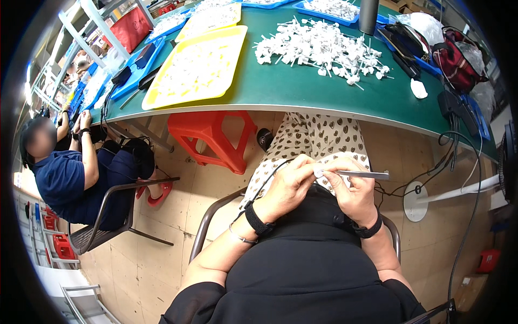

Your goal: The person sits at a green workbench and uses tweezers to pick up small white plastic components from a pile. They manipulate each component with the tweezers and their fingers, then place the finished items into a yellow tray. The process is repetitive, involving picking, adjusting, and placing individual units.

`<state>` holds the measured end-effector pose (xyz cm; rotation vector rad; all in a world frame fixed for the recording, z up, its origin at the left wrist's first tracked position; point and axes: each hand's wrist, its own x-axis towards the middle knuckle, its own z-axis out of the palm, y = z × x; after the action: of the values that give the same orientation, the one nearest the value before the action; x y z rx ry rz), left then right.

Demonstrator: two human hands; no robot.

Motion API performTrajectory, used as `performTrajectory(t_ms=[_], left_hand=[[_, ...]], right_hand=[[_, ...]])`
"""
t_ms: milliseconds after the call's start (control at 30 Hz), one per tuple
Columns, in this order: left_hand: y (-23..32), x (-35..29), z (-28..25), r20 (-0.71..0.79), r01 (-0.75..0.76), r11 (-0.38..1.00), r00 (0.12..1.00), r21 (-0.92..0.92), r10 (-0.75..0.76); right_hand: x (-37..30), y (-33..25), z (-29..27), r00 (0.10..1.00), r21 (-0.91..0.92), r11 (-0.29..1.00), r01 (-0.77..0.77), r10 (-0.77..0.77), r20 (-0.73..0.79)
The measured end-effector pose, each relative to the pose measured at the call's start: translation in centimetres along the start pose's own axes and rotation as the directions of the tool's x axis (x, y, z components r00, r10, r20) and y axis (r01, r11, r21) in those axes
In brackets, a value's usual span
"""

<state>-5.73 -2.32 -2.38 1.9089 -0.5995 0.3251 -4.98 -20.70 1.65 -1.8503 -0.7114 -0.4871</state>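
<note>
My hands meet above my lap, in front of the table edge. Closed fingertips of my left hand (pixel 287 186) pinch a small white plastic piece (pixel 318 173). My right hand (pixel 353 190) is closed on a slim, flat grey metal tool (pixel 367 174), whose broad end sticks out to the right. The tool's other end is hidden among the fingers, close to the white piece. Fingertips of both hands come together around that piece. Whether the tool touches it, I cannot tell.
On the green table (pixel 280 92) lie a pile of white plastic parts (pixel 329 51) and a yellow tray (pixel 237 59) of small pieces. A red stool (pixel 208 132) stands underneath. Cables and a white stand (pixel 458 193) are at right; a seated co-worker (pixel 70 173) is at left.
</note>
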Motion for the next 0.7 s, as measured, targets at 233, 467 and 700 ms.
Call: performTrajectory(t_ms=[233, 467, 700], left_hand=[[0.3, 0.1, -0.3, 0.028, -0.010, 1.000, 1.000, 0.020, 0.009], [0.1, 0.2, -0.4, 0.009, -0.046, 0.999, 0.999, 0.003, 0.046], [0.6, 0.7, -0.8, -0.026, -0.056, 0.998, 0.998, 0.011, 0.057]], right_hand=[[0.4, -0.4, -0.4, 0.992, -0.087, 0.992, 0.091, -0.083, 0.092], [0.3, -0.1, -0.6, 0.997, -0.001, 0.999, 0.046, -0.046, 0.069], [-0.5, 0.2, 0.3, 0.995, 0.177, 0.982, -0.059, 0.072, -0.070]])
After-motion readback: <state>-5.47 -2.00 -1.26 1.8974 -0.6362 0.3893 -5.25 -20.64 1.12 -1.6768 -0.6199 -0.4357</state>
